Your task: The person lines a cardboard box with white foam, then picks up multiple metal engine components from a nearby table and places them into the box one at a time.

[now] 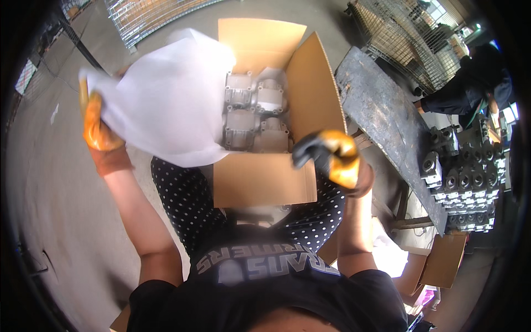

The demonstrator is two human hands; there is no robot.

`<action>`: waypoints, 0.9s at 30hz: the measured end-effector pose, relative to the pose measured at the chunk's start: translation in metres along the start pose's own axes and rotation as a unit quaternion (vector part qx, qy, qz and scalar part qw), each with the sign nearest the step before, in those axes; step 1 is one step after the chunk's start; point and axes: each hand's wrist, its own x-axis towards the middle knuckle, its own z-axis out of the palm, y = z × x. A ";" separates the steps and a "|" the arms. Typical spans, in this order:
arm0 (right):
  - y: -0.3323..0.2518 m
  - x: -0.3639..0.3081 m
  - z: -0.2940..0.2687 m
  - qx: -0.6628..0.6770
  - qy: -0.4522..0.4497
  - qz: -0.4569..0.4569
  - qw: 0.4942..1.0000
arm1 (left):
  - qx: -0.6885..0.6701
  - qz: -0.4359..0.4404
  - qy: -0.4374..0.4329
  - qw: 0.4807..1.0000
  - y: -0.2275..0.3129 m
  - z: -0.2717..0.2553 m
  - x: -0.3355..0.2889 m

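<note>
An open cardboard box [265,180] stands in front of me with its flaps spread. Inside lie several grey metal castings [241,122] in rows. My left hand [102,130], in an orange glove, grips the left edge of a white packing sheet [171,99]. The sheet billows over the left side of the box and hides that part. Above the box's near right corner is my right hand [332,157], in an orange glove with dark fingertips. Its fingers look bent but are smeared by motion, and no object shows in them.
A dark metal-topped table [381,105] runs along the right, with stacked metal castings [464,177] beyond its edge. Another person [470,83] is at the far right. Wire cages [149,19] stand at the back. Another open carton [442,260] sits at lower right.
</note>
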 end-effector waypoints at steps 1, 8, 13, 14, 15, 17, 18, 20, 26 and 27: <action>-0.016 0.003 0.010 -0.082 -0.038 0.044 0.995 | 0.075 0.033 -0.027 0.996 0.007 0.028 0.012; -0.071 -0.018 0.035 -0.236 0.232 -0.108 0.937 | -0.105 -0.016 -0.348 0.932 -0.084 0.223 -0.034; -0.110 -0.045 0.019 -0.618 0.229 -0.047 0.751 | 0.146 0.183 -0.599 0.766 -0.164 0.256 -0.138; -0.108 -0.038 0.011 -0.677 0.161 -0.011 0.718 | 0.199 0.201 -0.624 0.728 -0.173 0.256 -0.149; -0.102 -0.022 0.008 -0.726 0.094 0.028 0.680 | 0.246 0.212 -0.642 0.695 -0.188 0.254 -0.155; -0.089 -0.005 -0.003 -0.790 0.016 0.122 0.600 | 0.277 0.248 -0.681 0.631 -0.207 0.259 -0.172; -0.083 -0.001 -0.009 -0.820 -0.009 0.147 0.553 | 0.264 0.260 -0.688 0.624 -0.197 0.259 -0.170; -0.071 0.002 -0.026 -0.901 -0.087 0.134 0.403 | 0.186 0.241 -0.673 0.674 -0.171 0.246 -0.156; -0.036 -0.007 -0.098 -0.606 0.011 0.106 0.788 | 0.540 0.448 -0.494 0.514 -0.127 0.137 -0.057; -0.019 -0.011 -0.100 -0.405 0.075 0.088 0.907 | 0.547 0.148 -0.492 0.661 -0.121 0.134 -0.044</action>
